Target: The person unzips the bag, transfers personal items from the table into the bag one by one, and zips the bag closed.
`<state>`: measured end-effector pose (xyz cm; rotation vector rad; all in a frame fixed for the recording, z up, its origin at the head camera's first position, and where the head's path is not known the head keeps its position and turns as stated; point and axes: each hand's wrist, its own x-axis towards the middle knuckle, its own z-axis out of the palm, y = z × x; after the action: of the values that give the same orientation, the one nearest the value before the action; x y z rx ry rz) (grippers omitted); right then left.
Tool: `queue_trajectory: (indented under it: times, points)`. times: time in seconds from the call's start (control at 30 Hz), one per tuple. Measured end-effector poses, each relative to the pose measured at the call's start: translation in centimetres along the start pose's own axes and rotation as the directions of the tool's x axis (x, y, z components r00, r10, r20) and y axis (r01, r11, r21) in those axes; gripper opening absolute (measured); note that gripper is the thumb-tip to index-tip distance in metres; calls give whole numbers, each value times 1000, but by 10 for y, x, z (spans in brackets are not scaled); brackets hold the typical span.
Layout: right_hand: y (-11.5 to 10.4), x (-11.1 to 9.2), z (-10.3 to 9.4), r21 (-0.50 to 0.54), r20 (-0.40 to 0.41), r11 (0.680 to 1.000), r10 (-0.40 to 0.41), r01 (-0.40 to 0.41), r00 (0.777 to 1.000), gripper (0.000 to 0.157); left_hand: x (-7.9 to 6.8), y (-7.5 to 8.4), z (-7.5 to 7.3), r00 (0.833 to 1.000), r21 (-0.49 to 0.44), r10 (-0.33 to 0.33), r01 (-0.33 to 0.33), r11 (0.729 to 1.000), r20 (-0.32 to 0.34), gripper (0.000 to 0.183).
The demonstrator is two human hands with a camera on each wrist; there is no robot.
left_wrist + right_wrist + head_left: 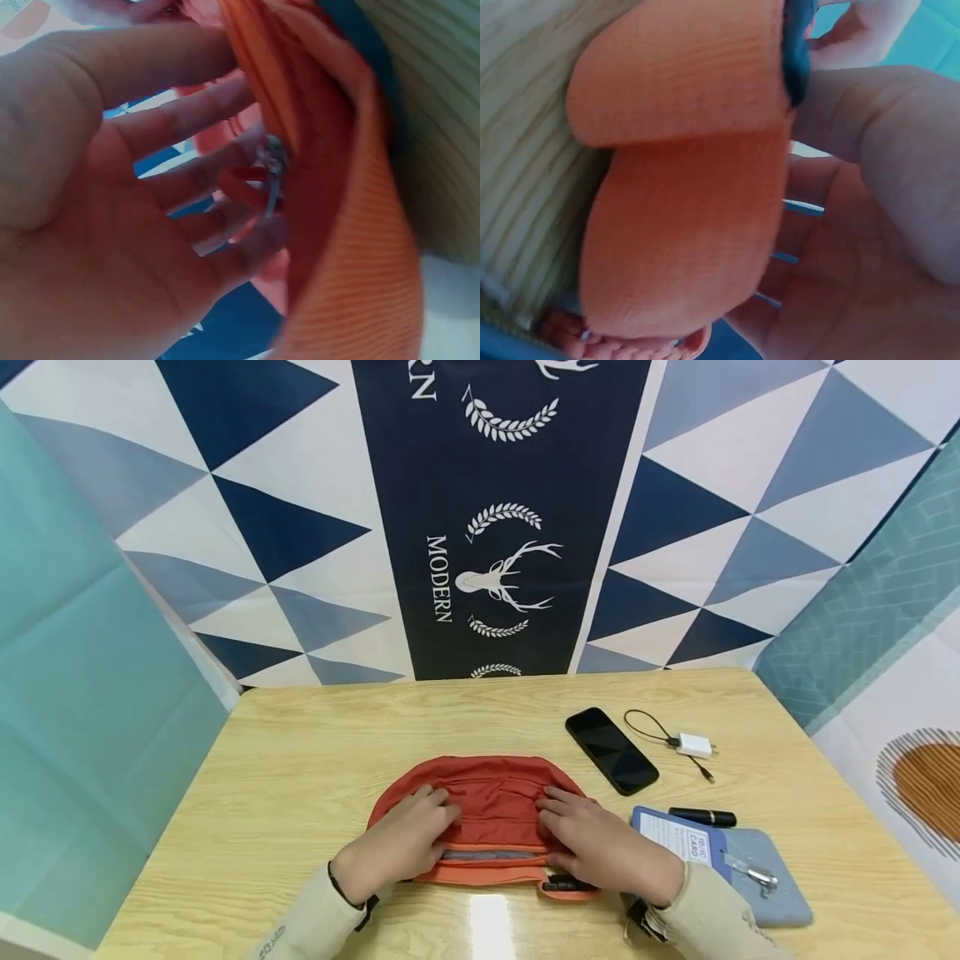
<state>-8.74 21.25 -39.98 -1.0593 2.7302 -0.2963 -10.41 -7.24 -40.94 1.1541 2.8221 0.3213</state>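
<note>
A red waist bag (495,783) lies on the wooden table in front of me, its near zip parted on a grey lining (487,855). My left hand (401,842) rests on the bag's left side, fingers spread and slightly bent. A metal zip slider with a red pull loop (244,187) is close to those fingers in the left wrist view. On the right side of the bag lies my right hand (596,839), its fingers reaching over the fabric. Beneath it are an orange strap (682,232) and a black buckle (567,883). Fabric hides some fingertips in both wrist views.
Right of the bag lie a black phone (611,752), a white charger plug (694,745) with a black cable (647,724), and a black tube (702,817). A blue ID card holder (678,837) overlaps a grey-blue pouch (780,893) beside my right forearm.
</note>
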Motion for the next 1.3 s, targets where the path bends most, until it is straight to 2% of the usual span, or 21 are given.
queue_trajectory:
  times: [0.1,0.23,0.3,0.37,0.47,0.57,0.73,0.9,1.03,1.17,1.3]
  points:
    - [-14,-1,-1,-2,-45,999,-55,55,997,22,1,-3,5,1000,21,-19,19,1000,-4,15]
    - [-35,-5,2,-6,-122,984,-180,181,976,20,3,-3,10,999,70,-15,18,997,-45,5]
    - [-43,-7,3,8,-116,974,-224,227,968,21,4,-3,9,999,93,-4,9,996,-54,8]
    - [-48,-10,5,20,-85,967,-250,253,964,23,5,-4,7,999,69,-1,5,998,-51,11]
    - [-49,-12,8,42,-53,969,-242,244,969,23,8,-7,2,999,-6,3,-3,1000,-53,9]
    - [-46,-13,9,50,-46,977,-205,207,978,24,11,-10,-5,995,-63,25,-31,998,-96,5]
    - [-43,-10,7,73,-17,985,-153,153,988,27,13,-12,-12,977,-62,73,-87,994,-200,12]
    - [-43,-7,7,84,1,988,-128,128,992,30,9,-9,-14,967,-19,80,-87,996,-241,31]
    - [-44,-6,8,58,-4,991,-124,124,992,30,6,-7,-12,971,29,68,-63,998,-229,21]
    - [-46,-5,10,29,4,992,-119,119,993,31,5,-5,-6,987,11,25,-24,1000,-160,5]
    - [-47,-6,11,17,35,994,-108,107,994,35,5,0,4,997,65,27,-22,998,-74,35]
